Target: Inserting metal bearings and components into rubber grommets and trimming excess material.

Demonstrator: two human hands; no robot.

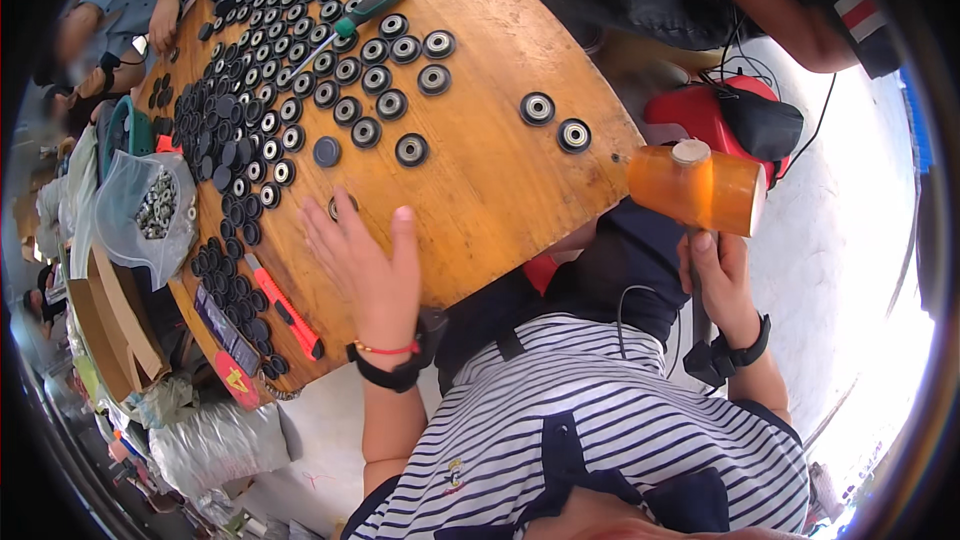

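My left hand (372, 275) is spread flat over the near part of the wooden table (490, 210), with nothing gripped. Its fingertips partly cover a black-rimmed bearing wheel (346, 208); whether they press on it I cannot tell. My right hand (722, 285) is wrapped around the handle of a mallet with a translucent orange head (665, 185), raised beside the table's right corner. Close to the left hand lie a dark round cap (327, 151) and another bearing wheel (411, 149). Two more wheels, one of them the outer wheel (574, 135), sit apart near the right edge.
Many black wheels and caps (225, 125) crowd the table's left side, with a green-handled screwdriver (372, 8) on top. A red utility knife (285, 308) lies near the left edge. A bag of small metal parts (155, 205) hangs beyond it. Other people's arms (172, 5) reach in.
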